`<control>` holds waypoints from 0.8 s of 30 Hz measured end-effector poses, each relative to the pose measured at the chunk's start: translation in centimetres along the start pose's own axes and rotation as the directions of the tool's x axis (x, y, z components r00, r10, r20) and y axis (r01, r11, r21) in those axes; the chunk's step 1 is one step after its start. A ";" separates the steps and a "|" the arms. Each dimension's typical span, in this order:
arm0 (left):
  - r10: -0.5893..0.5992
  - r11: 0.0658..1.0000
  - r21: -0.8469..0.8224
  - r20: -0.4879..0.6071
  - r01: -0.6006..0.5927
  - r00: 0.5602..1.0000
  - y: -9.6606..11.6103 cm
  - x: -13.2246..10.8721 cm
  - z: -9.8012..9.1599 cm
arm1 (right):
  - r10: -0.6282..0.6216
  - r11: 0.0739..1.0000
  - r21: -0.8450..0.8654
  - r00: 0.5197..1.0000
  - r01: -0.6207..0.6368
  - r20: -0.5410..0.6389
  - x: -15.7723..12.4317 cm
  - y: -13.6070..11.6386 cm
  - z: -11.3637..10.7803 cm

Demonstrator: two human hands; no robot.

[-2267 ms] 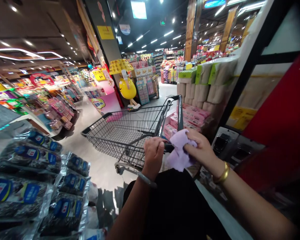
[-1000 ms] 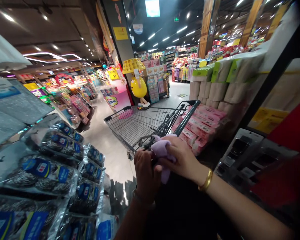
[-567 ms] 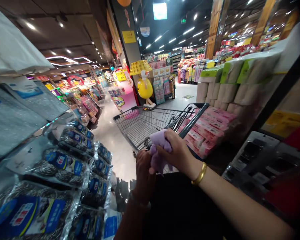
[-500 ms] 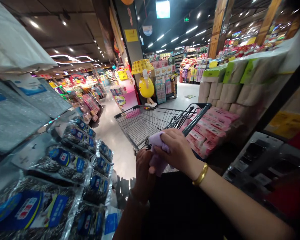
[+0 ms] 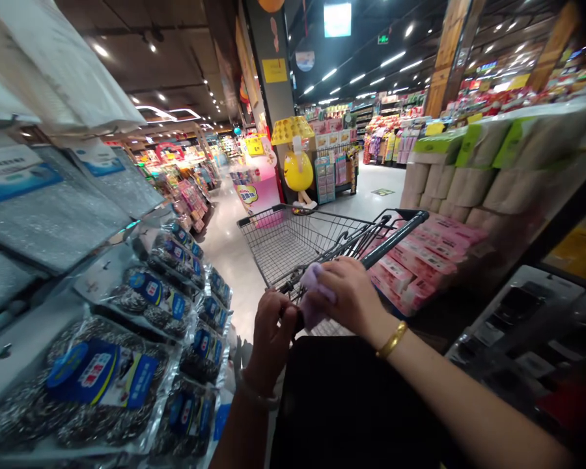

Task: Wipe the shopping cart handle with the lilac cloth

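Lilac cloth (image 5: pixel 310 288) bunched tighter now, right hand (image 5: pixel 348 298) fingers pinching it, left hand (image 5: pixel 272 320) fingers curled round tubular cart handle (image 5: pixel 395 233)

No wording reads clearly. The blue labels (image 5: pixel 97 378) on the scourer packs (image 5: pixel 39 404) at lower left carry a red-and-white logo and blurred print. The yellow sign (image 5: pixel 274 70) on the pillar (image 5: pixel 277 111) at upper centre, the oval logo (image 5: pixel 247 193) on the pink stand (image 5: pixel 267 185) and the green ceiling sign (image 5: pixel 382 39) are too small to make out.
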State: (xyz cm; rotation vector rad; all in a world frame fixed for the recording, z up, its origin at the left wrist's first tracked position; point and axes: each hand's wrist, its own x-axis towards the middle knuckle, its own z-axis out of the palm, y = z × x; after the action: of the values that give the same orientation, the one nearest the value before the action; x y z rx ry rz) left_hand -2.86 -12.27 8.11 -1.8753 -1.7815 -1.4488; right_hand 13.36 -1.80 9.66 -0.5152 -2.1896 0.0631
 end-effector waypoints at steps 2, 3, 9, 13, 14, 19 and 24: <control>-0.015 0.999 0.045 0.031 0.013 0.999 1.1 0.0 -0.3 | 0.082 0.997 -0.006 0.993 -0.082 -0.081 -0.2 -0.4 0.4; -0.024 0.998 0.065 0.040 0.022 0.999 1.8 0.0 -0.4 | 0.094 0.995 0.025 0.991 -0.092 -0.100 -0.4 -0.7 0.7; -0.017 0.973 0.229 -0.058 0.030 0.998 2.7 -0.7 0.8 | 0.000 1.000 0.006 0.993 0.001 -0.116 -1.0 0.6 0.5; 0.113 0.945 0.321 -0.139 -0.063 0.984 1.3 -0.9 1.7 | 0.191 0.970 -0.114 0.960 -0.217 -0.203 -0.4 1.7 0.1; 0.128 0.941 0.331 -0.147 -0.073 0.981 1.0 -1.0 1.7 | 0.185 0.974 -0.097 0.966 -0.204 -0.180 -0.3 1.3 0.2; 0.106 0.940 0.339 -0.163 -0.045 0.981 -0.2 -1.1 0.7 | 0.031 0.999 0.015 0.997 -0.030 -0.072 -0.4 -1.8 1.1; 0.054 0.953 0.301 -0.106 -0.020 0.993 -1.5 -1.2 -1.2 | 0.106 0.993 -0.042 0.988 -0.111 -0.114 -0.2 0.6 0.7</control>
State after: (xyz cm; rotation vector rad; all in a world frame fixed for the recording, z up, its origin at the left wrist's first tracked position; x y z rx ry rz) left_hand -4.50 -13.49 7.12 -1.6324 -1.7860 -1.1679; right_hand 13.13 -1.20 8.93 -0.6500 -2.0571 0.0389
